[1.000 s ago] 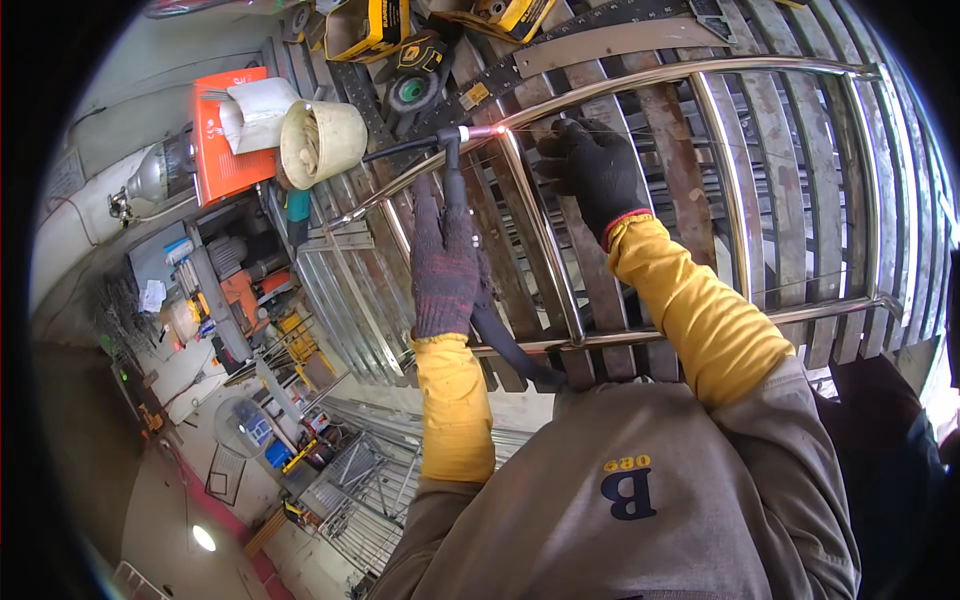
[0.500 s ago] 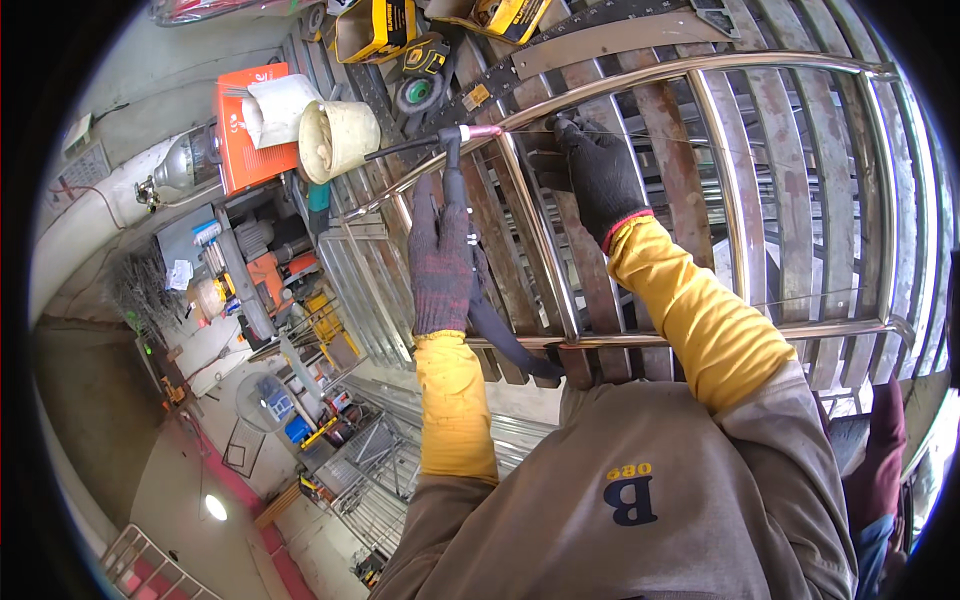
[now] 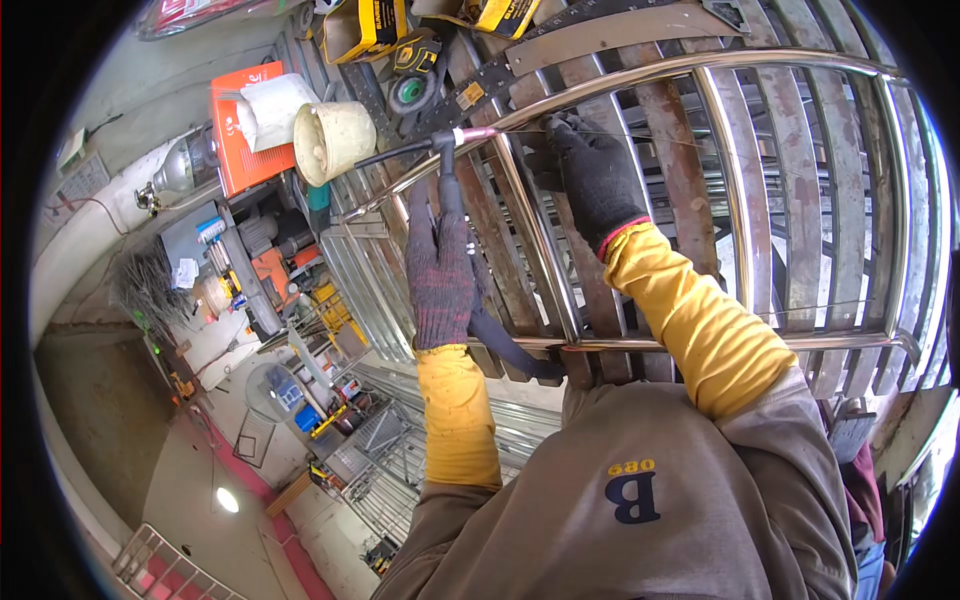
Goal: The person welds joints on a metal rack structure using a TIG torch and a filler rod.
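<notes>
In my gloved left hand (image 3: 440, 270) is a TIG welding torch (image 3: 450, 180), its pink nozzle pointing right at a joint of the shiny tubular metal frame (image 3: 535, 230). The torch's dark cable sleeve (image 3: 510, 352) hangs below that hand toward my body. My right hand (image 3: 595, 175), in a black glove, is closed just right of the joint, its fingertips near the curved top tube. A thin filler rod (image 3: 660, 136) trails rightward from its fingers. Where the rod's tip meets the joint is hard to make out. The frame lies on a slatted metal bench (image 3: 795, 200).
Beyond the frame stand a cream cup (image 3: 336, 140), an angle grinder (image 3: 412, 80), yellow-black boxes (image 3: 362, 28) and a dark metal square (image 3: 480, 95). An orange box (image 3: 240, 130) sits far left. Another person's sleeve (image 3: 862, 490) shows at lower right.
The view has shifted slightly. Both hands keep their grip, with the torch nozzle still at the same joint. Less of the other person's sleeve shows at the right.
</notes>
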Tool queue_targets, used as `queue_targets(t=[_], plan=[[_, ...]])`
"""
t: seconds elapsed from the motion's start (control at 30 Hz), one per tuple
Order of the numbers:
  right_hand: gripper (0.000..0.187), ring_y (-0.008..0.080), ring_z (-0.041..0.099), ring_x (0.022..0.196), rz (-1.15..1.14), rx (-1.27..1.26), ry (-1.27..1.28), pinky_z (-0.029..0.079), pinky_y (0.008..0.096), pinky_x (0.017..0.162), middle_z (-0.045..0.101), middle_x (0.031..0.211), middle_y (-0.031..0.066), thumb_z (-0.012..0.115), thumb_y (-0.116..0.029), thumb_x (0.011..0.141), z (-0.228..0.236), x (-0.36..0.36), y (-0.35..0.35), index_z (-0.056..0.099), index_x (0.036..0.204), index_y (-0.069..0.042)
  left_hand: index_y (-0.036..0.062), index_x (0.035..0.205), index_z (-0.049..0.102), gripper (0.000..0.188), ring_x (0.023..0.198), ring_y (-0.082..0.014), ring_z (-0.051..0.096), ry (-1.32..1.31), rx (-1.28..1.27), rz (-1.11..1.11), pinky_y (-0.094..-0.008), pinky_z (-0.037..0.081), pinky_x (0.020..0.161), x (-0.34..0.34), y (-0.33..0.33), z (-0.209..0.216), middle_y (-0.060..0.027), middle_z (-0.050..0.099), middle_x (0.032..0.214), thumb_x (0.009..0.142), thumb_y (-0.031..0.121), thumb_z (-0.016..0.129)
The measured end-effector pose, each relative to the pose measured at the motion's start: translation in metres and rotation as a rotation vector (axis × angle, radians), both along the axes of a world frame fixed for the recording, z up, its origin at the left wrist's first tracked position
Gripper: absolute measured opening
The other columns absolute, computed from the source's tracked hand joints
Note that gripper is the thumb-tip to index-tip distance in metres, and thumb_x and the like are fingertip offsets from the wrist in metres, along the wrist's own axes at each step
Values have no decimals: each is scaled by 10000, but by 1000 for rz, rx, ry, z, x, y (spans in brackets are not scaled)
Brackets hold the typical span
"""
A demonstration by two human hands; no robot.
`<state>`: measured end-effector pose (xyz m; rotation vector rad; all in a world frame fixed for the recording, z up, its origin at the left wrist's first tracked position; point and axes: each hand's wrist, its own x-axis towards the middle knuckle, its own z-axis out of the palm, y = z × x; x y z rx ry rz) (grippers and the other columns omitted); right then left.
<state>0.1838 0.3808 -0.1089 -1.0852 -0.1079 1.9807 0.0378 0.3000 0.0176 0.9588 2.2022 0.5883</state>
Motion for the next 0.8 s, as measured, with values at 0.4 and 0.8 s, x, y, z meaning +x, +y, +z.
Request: queue_targets(t=[0.4, 0.8], plan=[[256, 233, 783, 852, -127, -102, 97, 625, 360, 730, 805, 1051, 119, 615, -208, 1122, -4, -18, -6, 718, 1268, -25, 165, 1716, 363, 649, 556, -84, 552, -11, 16, -19, -265, 443, 462, -5, -1, -1, -6, 626, 851, 1118, 213, 614], [230, 238, 789, 827, -148, -78, 35, 630, 360, 677, 796, 1026, 126, 621, -183, 1113, -8, -26, -8, 711, 1225, -4, 208, 1713, 395, 647, 598, -74, 555, -32, 14, 18, -259, 459, 492, -2, -1, 3, 10, 632, 874, 1113, 203, 636]])
